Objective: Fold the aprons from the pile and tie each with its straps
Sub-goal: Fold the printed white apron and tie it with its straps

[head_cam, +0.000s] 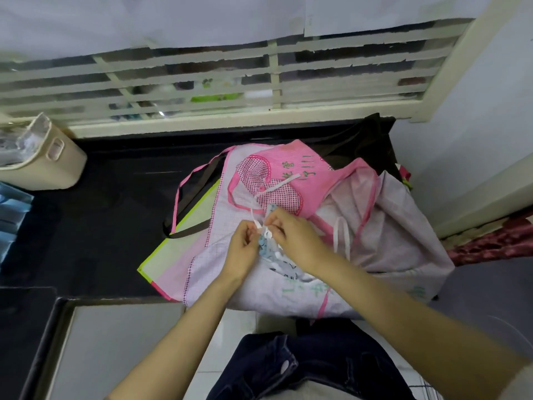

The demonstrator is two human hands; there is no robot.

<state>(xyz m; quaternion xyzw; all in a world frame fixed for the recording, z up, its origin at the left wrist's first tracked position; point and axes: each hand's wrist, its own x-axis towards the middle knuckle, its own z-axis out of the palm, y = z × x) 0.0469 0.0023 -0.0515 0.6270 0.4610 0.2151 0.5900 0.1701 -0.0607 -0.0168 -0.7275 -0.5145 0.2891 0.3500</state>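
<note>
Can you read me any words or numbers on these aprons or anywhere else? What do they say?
Green characters on the pink checked apron: too blurred to read.
Green characters on the pale white apron: too blurred to read.
Blue-grey print on the small folded bundle: cannot tell if it is writing.
White strap pinched by left hand and right hand: no writing.

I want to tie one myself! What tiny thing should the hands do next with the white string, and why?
Probably pull the two ends of the thin white fabric strap apart, to draw the tie snug. The left hand and the right hand each pinch the strap just above the small folded blue-and-white apron, and the strap looks slack there.
</note>
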